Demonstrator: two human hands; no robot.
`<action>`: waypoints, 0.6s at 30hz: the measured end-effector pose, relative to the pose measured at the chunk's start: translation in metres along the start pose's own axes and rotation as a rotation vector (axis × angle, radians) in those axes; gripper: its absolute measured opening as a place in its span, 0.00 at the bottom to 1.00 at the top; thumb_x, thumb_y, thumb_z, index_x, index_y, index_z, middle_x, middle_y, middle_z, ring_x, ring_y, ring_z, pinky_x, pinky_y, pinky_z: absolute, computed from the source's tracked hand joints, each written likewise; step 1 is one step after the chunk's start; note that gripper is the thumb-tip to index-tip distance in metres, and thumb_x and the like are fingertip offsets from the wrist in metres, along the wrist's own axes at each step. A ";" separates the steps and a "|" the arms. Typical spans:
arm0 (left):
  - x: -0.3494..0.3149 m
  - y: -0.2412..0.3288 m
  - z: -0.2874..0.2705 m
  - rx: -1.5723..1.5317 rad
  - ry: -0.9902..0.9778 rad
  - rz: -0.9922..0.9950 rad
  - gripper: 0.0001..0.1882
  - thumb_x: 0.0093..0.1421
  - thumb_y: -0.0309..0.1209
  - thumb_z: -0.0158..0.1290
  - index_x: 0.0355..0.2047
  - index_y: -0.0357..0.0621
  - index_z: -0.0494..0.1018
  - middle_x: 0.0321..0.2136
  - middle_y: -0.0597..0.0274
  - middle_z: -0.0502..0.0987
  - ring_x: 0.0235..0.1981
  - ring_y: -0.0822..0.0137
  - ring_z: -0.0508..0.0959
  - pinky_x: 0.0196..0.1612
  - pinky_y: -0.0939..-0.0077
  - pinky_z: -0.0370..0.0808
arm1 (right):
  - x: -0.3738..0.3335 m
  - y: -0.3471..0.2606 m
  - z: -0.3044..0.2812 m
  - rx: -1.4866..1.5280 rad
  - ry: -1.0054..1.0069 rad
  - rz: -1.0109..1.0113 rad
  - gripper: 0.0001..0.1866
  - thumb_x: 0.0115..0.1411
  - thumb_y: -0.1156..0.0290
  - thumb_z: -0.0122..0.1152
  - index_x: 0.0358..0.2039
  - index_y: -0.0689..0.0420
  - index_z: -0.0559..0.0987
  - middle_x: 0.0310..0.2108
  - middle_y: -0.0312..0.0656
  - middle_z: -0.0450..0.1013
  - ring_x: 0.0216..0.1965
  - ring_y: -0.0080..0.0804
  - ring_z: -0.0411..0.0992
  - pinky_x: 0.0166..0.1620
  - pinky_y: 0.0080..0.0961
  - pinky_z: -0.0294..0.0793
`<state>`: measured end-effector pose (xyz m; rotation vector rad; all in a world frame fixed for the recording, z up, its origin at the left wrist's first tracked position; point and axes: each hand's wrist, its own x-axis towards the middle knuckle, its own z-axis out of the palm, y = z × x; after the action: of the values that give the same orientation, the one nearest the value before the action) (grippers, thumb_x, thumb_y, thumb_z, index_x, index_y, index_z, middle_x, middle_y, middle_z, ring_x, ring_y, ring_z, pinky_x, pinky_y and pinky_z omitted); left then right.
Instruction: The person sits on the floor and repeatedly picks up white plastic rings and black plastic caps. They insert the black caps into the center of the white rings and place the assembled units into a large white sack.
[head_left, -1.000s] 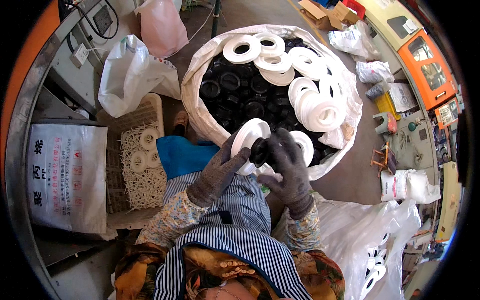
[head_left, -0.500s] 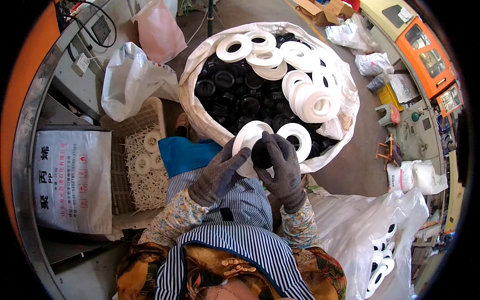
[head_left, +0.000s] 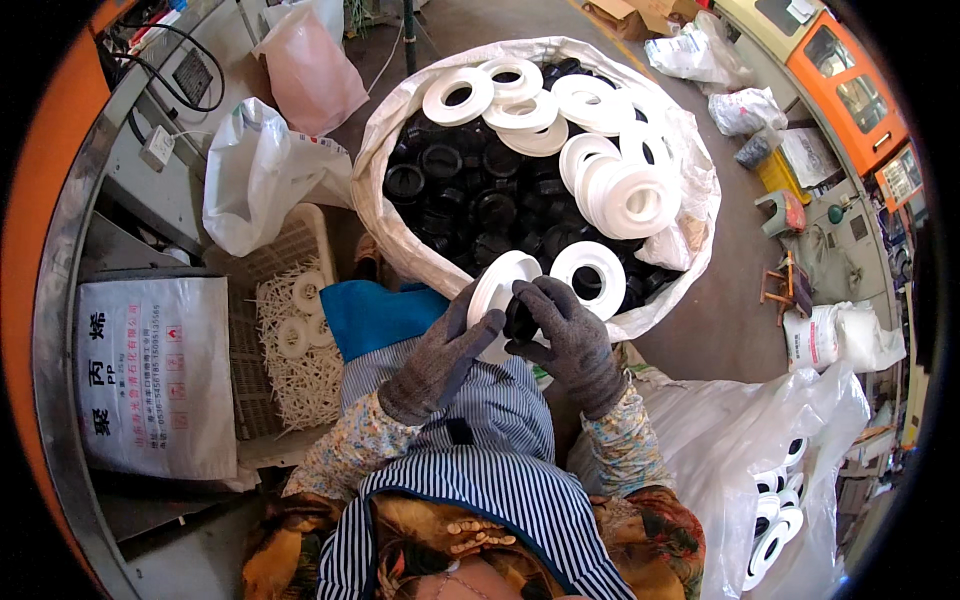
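Well, crate (head_left: pixel 248 370): off to the left of the big woven sack (head_left: pixel 375 150), holding thin white sticks (head_left: pixel 300 385) and a few small rings (head_left: pixel 292 337); nobody's hand is near it.
Black parts (head_left: pixel 440 160): heaped loose inside the sack and filling much of it, so by my reckoning plenty is left to handle.
Left hand (head_left: pixel 435 370): gloved, at the sack's near edge, thumb and fingers closed on the rim of a white ring.
White ring in hand (head_left: pixel 497 290): tilted up just by the sack's near rim; its edge looks layered, and I can't tell whether it is one piece or more.
Black piece in hand (head_left: pixel 520 320): against the ring's right side, near the sack's front; seated or only touching, I can't tell from here.
Right hand (head_left: pixel 578 350): gloved, in front of the sack, fingertips pinching that black piece.
Loose rings (head_left: pixel 610 195): on top of the sack's heap, bunched toward its right and far sides, apparently waiting.
Clear bag (head_left: pixel 700 440): right of the sack and nearer the person, with dark-centred rings (head_left: pixel 793 522) inside; I'd judge these the done ones, though the plastic blurs them.
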<state>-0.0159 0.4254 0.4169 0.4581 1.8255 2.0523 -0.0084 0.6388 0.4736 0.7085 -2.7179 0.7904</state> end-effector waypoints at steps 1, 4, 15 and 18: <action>-0.001 -0.001 -0.001 -0.009 -0.001 -0.003 0.29 0.70 0.34 0.49 0.68 0.44 0.55 0.61 0.44 0.64 0.59 0.53 0.71 0.58 0.65 0.77 | 0.004 -0.001 -0.001 -0.020 0.007 -0.014 0.42 0.43 0.62 0.80 0.59 0.57 0.71 0.50 0.50 0.72 0.43 0.47 0.80 0.40 0.35 0.83; 0.003 0.000 0.000 0.063 0.008 0.088 0.25 0.68 0.22 0.48 0.64 0.55 0.63 0.63 0.34 0.60 0.60 0.38 0.71 0.58 0.54 0.77 | 0.004 -0.002 0.002 0.024 0.101 0.050 0.43 0.44 0.55 0.81 0.56 0.63 0.71 0.43 0.51 0.77 0.38 0.46 0.82 0.37 0.33 0.84; 0.011 0.013 0.000 -0.414 0.157 -0.230 0.22 0.71 0.27 0.46 0.65 0.52 0.62 0.63 0.35 0.59 0.61 0.44 0.71 0.58 0.59 0.78 | 0.011 0.003 0.005 0.070 -0.055 0.145 0.50 0.49 0.46 0.75 0.66 0.57 0.64 0.34 0.50 0.78 0.31 0.43 0.80 0.32 0.34 0.79; 0.009 -0.006 -0.009 0.045 0.051 0.046 0.27 0.71 0.32 0.48 0.68 0.44 0.56 0.63 0.43 0.62 0.61 0.52 0.70 0.60 0.63 0.75 | 0.013 0.009 0.009 -0.032 0.051 -0.014 0.41 0.51 0.46 0.73 0.58 0.57 0.72 0.28 0.46 0.77 0.27 0.41 0.79 0.29 0.33 0.77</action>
<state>-0.0279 0.4228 0.4102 0.4674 1.9109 2.0753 -0.0249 0.6361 0.4665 0.6901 -2.6714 0.7496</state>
